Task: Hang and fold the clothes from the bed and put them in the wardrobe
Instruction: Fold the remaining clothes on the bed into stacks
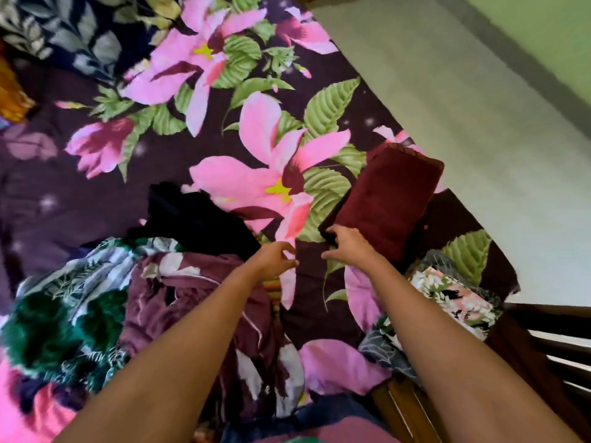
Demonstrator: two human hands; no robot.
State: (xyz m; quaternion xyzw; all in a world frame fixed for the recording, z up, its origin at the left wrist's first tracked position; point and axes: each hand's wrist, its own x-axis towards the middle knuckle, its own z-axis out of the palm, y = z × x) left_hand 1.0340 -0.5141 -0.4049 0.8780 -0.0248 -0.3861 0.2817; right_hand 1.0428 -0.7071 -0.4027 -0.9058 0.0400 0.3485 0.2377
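Note:
A folded maroon garment (388,199) lies on the floral bedsheet (256,129) near the bed's right edge. My right hand (347,246) touches its near corner with loosely curled fingers. My left hand (276,255) hovers just left of it above the sheet, fingers loosely curled, holding nothing. A pile of unfolded clothes lies to the left: a black garment (195,215), a purple printed one (198,298) and a green leaf-print one (64,324). A folded floral-print garment (447,295) sits at the bed's right edge below the maroon one.
Grey floor (479,139) runs along the right of the bed. A dark wooden bed frame (543,346) shows at the lower right. An orange cloth (12,91) and a dark leaf-print fabric (64,30) lie at the far left.

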